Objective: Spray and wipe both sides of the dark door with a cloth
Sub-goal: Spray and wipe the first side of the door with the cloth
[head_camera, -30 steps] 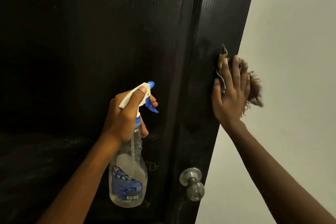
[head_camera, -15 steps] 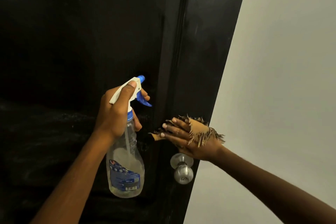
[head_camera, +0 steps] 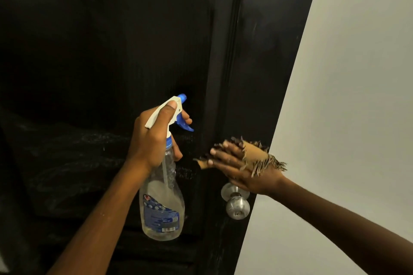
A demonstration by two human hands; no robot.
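The left hand [head_camera: 154,138], fingers curled round a spray bottle [head_camera: 162,207], faced the dark door [head_camera: 263,73] while the right hand [head_camera: 237,169], fingers straight, pressed a frayed tan cloth [head_camera: 254,156] against it just above the knob [head_camera: 237,206].

Round silver doorknob [head_camera: 237,207], dull metal, two-lobed profile. Plain pale grey wall [head_camera: 348,96] right of doorknob, unmarked, evenly lit.

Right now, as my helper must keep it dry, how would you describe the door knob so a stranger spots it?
Follow the tall dark wooden door down its right edge, beside the pale wall. Just below the right hand pressing a frayed tan cloth sits the round silver metal knob. It alone is shiny and ball-shaped; the clear plastic spray bottle to its left is see-through, blue-labelled.
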